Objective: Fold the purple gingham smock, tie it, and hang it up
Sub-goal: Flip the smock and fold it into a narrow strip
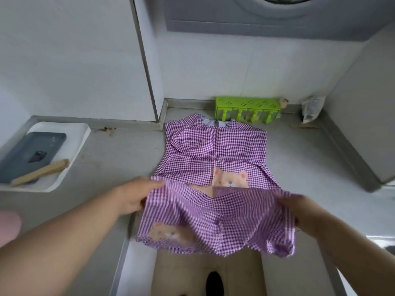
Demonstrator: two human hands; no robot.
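Note:
The purple gingham smock (213,146) lies on the grey counter, collar toward the back wall, with both sleeves folded across its chest. A bear pocket shows at its middle. Its lower part is lifted off the counter and hangs over the front edge, with a second bear patch showing near the hem. My left hand (136,195) pinches the raised fabric at its left edge. My right hand (299,208) grips the same raised part at its right edge, and the cloth covers some of its fingers.
A green plastic rack (248,110) stands against the back wall just behind the collar. A small packet (311,110) leans in the back right corner. At left, a white tray (70,144) holds a dark phone (32,154) and a wooden stick (40,171).

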